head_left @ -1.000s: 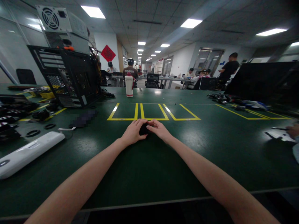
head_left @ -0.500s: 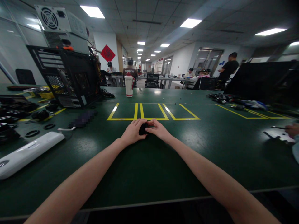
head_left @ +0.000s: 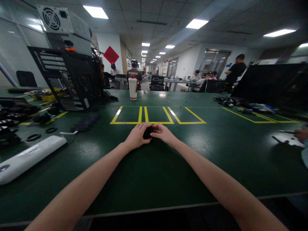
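A small, dark, rounded object (head_left: 147, 132) is between my hands at the middle of the green table (head_left: 154, 173); its kind is too dark to tell. My left hand (head_left: 136, 136) curves round its left side, with the thumb underneath and the fingers over the top. From the right, my right hand (head_left: 164, 133) pinches its edge between thumb and fingertips. Much of the object is hidden by the fingers. Just beyond the hands lie yellow tape outlines (head_left: 158, 122) on the tabletop.
Left stands an open computer case (head_left: 72, 77) with power supplies (head_left: 62, 21) on top. A white elongated device (head_left: 31, 157) and black rings (head_left: 33, 137) lie nearer. A cream tumbler (head_left: 132, 88) stands at the back. Another person's hand (head_left: 302, 135) is at far right, beside cables (head_left: 226, 101).
My right fingertips have shifted very slightly on the dark object's edge. My left hand and both arms are almost unmoved.
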Available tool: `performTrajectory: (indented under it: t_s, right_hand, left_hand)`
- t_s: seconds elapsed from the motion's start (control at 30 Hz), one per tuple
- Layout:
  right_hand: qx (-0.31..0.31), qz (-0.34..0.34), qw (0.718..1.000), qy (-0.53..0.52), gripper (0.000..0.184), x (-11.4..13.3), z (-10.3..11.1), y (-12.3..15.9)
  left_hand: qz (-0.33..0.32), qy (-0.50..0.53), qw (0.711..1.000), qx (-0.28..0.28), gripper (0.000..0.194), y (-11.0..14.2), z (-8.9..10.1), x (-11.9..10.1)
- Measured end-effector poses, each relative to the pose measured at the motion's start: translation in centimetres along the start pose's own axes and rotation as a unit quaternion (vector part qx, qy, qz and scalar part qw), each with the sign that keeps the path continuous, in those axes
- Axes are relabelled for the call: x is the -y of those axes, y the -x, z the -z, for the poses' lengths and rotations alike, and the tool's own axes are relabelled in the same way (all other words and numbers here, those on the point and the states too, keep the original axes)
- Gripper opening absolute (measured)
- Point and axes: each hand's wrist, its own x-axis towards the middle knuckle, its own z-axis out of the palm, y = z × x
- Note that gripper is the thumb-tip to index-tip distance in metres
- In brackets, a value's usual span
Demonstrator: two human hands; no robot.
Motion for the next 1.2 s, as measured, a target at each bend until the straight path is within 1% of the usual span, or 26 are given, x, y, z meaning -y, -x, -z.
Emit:
performTrajectory:
  t_s: [0.07, 0.17, 0.23, 0.37, 0.5, 0.7, 0.83, 0.9, 1.07, 1.2]
  right_hand:
    - [-0.004, 0.017, 1.0, 0.006, 0.037, -0.3, 0.0, -0.1]
    - [-0.013, 0.026, 1.0, 0.004, 0.026, -0.4, -0.1, -0.1]
    - [-0.021, 0.029, 0.999, -0.004, 0.022, -0.2, -0.2, -0.1]
    - [-0.027, 0.004, 1.0, -0.01, 0.027, 0.5, -0.4, 0.1]
    - [-0.013, -0.025, 1.0, -0.003, 0.03, 0.8, -0.3, 0.2]
    - [-0.004, 0.011, 1.0, 0.018, 0.035, -0.3, 0.0, 0.1]
    - [-0.006, 0.018, 0.999, 0.025, 0.026, -0.5, 0.0, 0.0]
    - [-0.009, 0.015, 1.0, 0.024, 0.023, -0.5, -0.1, -0.1]
    - [-0.026, -0.017, 0.999, 0.018, 0.029, 0.0, -0.3, -0.1]
    - [-0.015, -0.029, 0.999, 0.005, 0.028, 0.5, -0.2, 0.1]
  left_hand:
    - [0.001, 0.002, 1.0, -0.003, 0.058, 0.0, 0.0, 0.0]
    - [-0.001, 0.006, 1.0, -0.002, 0.058, 0.0, 0.0, -0.1]
    - [-0.002, 0.01, 1.0, -0.002, 0.058, 0.0, 0.0, -0.1]
    - [0.002, 0.003, 1.0, 0.004, 0.058, 0.0, 0.0, 0.0]
    - [0.005, -0.003, 1.0, 0.007, 0.059, 0.0, 0.0, 0.1]
    - [0.004, -0.005, 1.0, 0.003, 0.058, 0.0, -0.1, 0.1]
    - [0.003, -0.005, 1.0, 0.002, 0.058, 0.0, -0.1, 0.1]
    - [0.001, -0.005, 1.0, 0.001, 0.058, 0.0, -0.1, 0.2]
    - [0.003, -0.007, 1.0, 0.001, 0.059, 0.0, -0.2, 0.2]
    - [0.002, -0.008, 1.0, 0.0, 0.059, 0.0, -0.2, 0.2]
